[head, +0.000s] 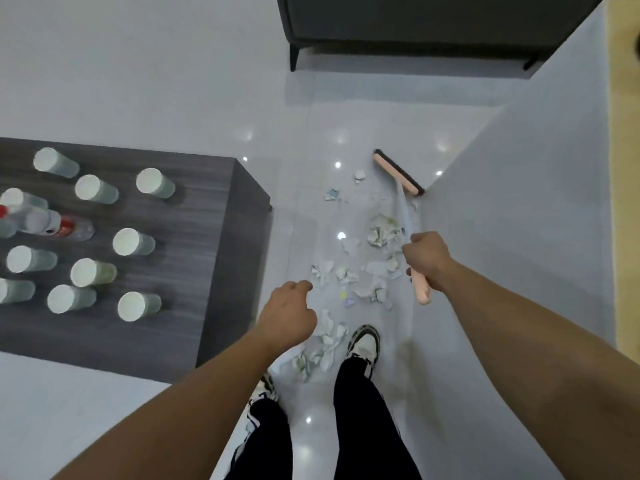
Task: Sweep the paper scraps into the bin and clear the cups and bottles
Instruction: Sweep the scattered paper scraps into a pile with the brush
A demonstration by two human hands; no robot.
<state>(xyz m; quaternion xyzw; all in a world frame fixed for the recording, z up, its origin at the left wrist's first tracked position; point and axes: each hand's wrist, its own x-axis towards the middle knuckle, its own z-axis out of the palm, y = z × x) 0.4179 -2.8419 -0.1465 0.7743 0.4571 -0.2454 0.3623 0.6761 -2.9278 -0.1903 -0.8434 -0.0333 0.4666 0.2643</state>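
Right hand (426,257) grips the pink plastic handle of a long broom (419,287); fingers curled round it, handle end sticking out below the fist. The shaft is blurred between hand and head. The broom's pink head with dark bristle strip (399,172) sits on the glossy white tiled floor (346,109), right against the base of the pale wall (519,202).

Left hand (286,315) hangs over the floor just beside the bench's near right corner, fingers loosely curled, holding nothing.

Crumpled white paper scraps (379,233) lie scattered on the floor in a strip between the bench's right edge and the wall, from just in front of the broom head back to the person's feet. One cluster (323,344) lies touching or just beside the white-and-black trainer (363,344). No bin visible.

Low dark grey wood-grain bench (214,258) carries white paper cups, upright, spread over its top; one (154,182) near the far right corner, one (138,305) near the front edge. Clear plastic bottles with red labels (52,223) lie or lean near the left edge; exact pose cannot be told from the distortion.

A dark grey sofa on short legs (415,22) stands on the floor, well apart from the bench.
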